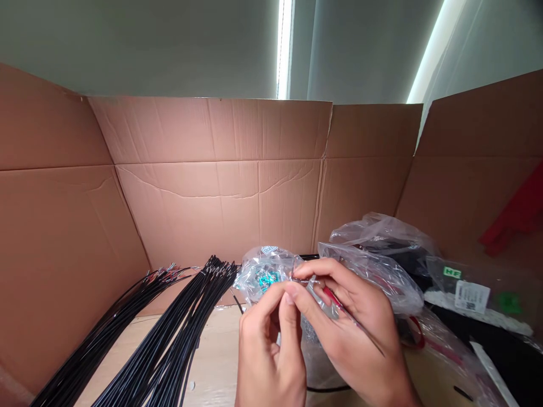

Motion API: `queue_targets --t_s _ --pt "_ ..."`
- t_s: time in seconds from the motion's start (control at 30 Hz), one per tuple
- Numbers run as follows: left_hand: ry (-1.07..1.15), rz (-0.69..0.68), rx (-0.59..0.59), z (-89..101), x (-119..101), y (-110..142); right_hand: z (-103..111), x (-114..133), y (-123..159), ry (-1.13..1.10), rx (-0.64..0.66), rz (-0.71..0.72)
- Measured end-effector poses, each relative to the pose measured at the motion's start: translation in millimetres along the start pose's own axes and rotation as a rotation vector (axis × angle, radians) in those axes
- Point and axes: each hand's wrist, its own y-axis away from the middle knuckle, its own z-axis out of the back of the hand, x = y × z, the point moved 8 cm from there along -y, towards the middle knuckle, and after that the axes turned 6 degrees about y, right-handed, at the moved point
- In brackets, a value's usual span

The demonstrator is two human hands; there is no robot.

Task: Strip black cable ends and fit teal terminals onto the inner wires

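My left hand and my right hand meet at the fingertips in front of a clear plastic bag. Between them is a thin, pale, wire-like piece, too small to name for certain. The left thumb and forefinger are pinched together at its near end. My right thumb and forefinger close on it too, while a slim pointed tool with a red section lies across the same hand. Just behind the fingers, the clear bag holds small teal and metallic parts.
Bundles of black cables fan out at left, one with coloured wire ends. Plastic bags and a labelled bag crowd the right. Cardboard walls surround the wooden tabletop. Something red hangs at right.
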Motion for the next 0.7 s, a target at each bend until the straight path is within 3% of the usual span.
queue_targets --t_s 0.2,0.37,0.53,0.7 --pt "-0.263 -0.241 -0.136 3.5 -12 4 3 13 6 0.148 -0.116 0.086" --pt "-0.331 -0.403 -0.143 8.8 -2 13 -1 25 14 0.233 -0.131 0.218" --pt "-0.293 -0.370 -0.185 14.0 -4 14 -4 31 13 0.249 -0.051 0.293" --pt "-0.323 -0.214 -0.134 7.9 -14 5 -1 23 5 0.155 0.061 0.354"
